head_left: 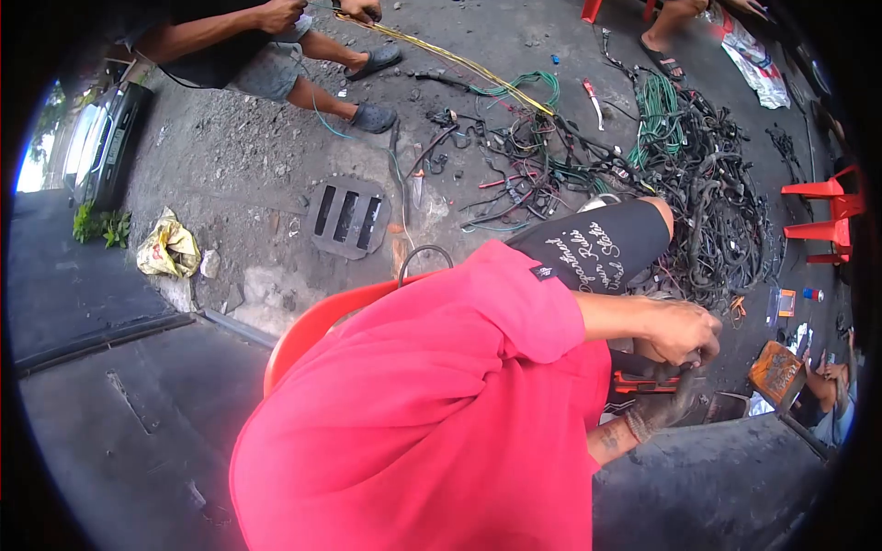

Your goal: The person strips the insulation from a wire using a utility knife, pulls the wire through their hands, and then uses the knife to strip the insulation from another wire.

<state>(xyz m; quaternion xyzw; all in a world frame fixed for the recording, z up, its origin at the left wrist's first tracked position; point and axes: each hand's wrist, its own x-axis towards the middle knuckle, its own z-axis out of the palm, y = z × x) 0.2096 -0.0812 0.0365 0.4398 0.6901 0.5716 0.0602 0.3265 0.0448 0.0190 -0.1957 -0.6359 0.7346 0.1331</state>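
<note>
My left hand [684, 331] is bare, with its fingers curled closed around something small and dark that I cannot make out. Just below it, my right hand [669, 406] looks grey, as if gloved or heavily soiled, and a bracelet circles the wrist. Its fingers reach up to the left hand, and the two meet; how they are bent is hidden. Behind the wrists a red and black object [643, 382] shows in part. Beyond my dark-clad knee lies a big tangle of black wiring harnesses [712, 207], with a coil of green wire [658, 119] on it.
A red chair [299, 344] is under me; red stools [827, 216] stand at far right. A knife with a red handle [593, 103] lies beyond the wires. One person [230, 46] holds yellow wires [459, 61] at top. A floor grate [347, 218] is set in the ground.
</note>
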